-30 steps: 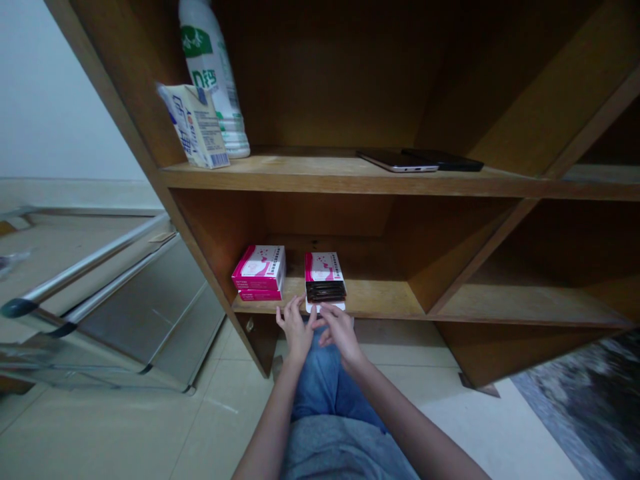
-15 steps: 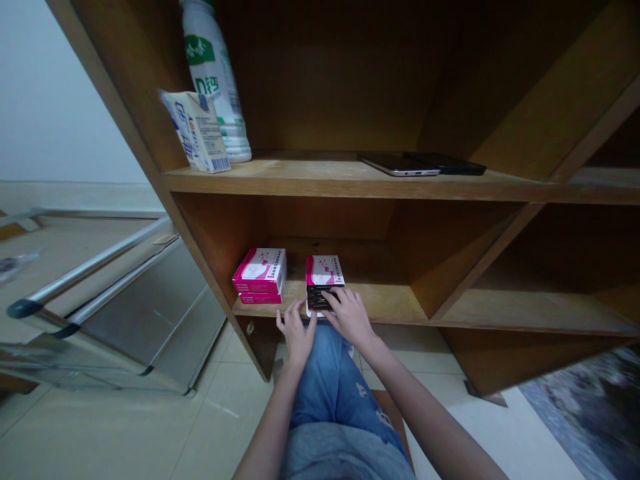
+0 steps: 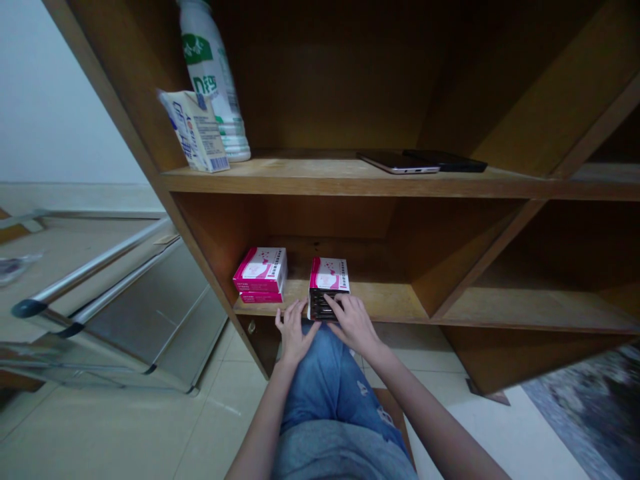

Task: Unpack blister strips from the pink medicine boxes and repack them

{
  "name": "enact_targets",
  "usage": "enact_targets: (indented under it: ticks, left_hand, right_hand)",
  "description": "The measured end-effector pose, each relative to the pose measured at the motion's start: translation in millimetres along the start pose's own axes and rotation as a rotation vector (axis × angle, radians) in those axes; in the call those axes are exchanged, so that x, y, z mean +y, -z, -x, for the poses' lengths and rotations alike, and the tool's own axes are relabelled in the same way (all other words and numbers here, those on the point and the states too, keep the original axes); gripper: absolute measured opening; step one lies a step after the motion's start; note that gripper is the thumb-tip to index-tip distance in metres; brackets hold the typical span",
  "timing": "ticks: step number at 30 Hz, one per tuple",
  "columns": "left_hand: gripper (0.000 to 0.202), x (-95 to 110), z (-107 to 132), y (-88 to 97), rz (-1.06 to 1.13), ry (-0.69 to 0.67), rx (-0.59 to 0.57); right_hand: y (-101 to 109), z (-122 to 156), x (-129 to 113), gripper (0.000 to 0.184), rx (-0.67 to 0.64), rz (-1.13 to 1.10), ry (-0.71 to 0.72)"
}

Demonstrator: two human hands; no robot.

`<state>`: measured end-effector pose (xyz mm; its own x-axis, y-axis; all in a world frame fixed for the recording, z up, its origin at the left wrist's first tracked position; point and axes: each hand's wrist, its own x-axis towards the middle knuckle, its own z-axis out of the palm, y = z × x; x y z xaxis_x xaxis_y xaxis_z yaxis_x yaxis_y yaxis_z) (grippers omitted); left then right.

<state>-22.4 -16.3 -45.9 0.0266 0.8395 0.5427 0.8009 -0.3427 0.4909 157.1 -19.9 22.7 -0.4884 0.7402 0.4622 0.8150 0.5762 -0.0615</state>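
On the lower shelf [image 3: 385, 303] of a wooden cabinet stands a stack of flat dark packs topped by a pink and white box [image 3: 329, 275]. My right hand [image 3: 353, 321] lies on the front of that stack, fingers spread against the dark edges. Just left of the stack, my left hand [image 3: 291, 331] rests at the shelf's front edge with its fingers apart, the fingertips beside the stack's lower left corner. Two stacked pink boxes [image 3: 260, 272] lie further left on the same shelf.
The upper shelf holds a white and green bottle [image 3: 213, 73], a leaning carton [image 3: 196, 131] and two flat phones [image 3: 420, 161]. A folded metal frame [image 3: 100, 293] lies on the tiled floor at left. My knee in blue jeans [image 3: 330, 387] is below the shelf.
The white pack below the stack's front is no longer seen. My right hand moved up from the shelf edge onto the stack's front, and the stack shifted slightly right and back.
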Motion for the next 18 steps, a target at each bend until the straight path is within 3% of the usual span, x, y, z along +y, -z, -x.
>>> enact_targets:
  ticks: [3,6,11,13,15,18]
  left_hand:
    - [0.056,-2.6,2.7,9.4,0.041,-0.029,-0.047]
    - [0.042,2.1,-5.8,26.1,0.101,-0.061,-0.112]
    - [0.037,19.7,-64.8,39.8,0.203,-0.084,-0.059]
    - [0.041,23.2,-92.6,33.1,0.234,-0.142,-0.169]
    - [0.039,22.5,-112.8,22.4,0.243,-0.152,-0.358]
    - [0.038,16.1,-124.0,8.3,0.301,-0.082,-0.478]
  right_hand:
    - [3.6,1.7,4.2,0.06,-0.043,0.024,0.06]
    - [3.7,3.0,7.8,0.062,-0.04,0.018,0.08]
    - [-3.1,3.4,11.5,0.061,-0.003,-0.008,0.121]
    - [-3.8,4.4,12.1,0.058,0.004,-0.023,0.144]
    - [-2.4,6.5,12.4,0.055,0.005,-0.032,0.164]
    - [1.4,12.1,13.0,0.05,0.0,-0.037,0.208]
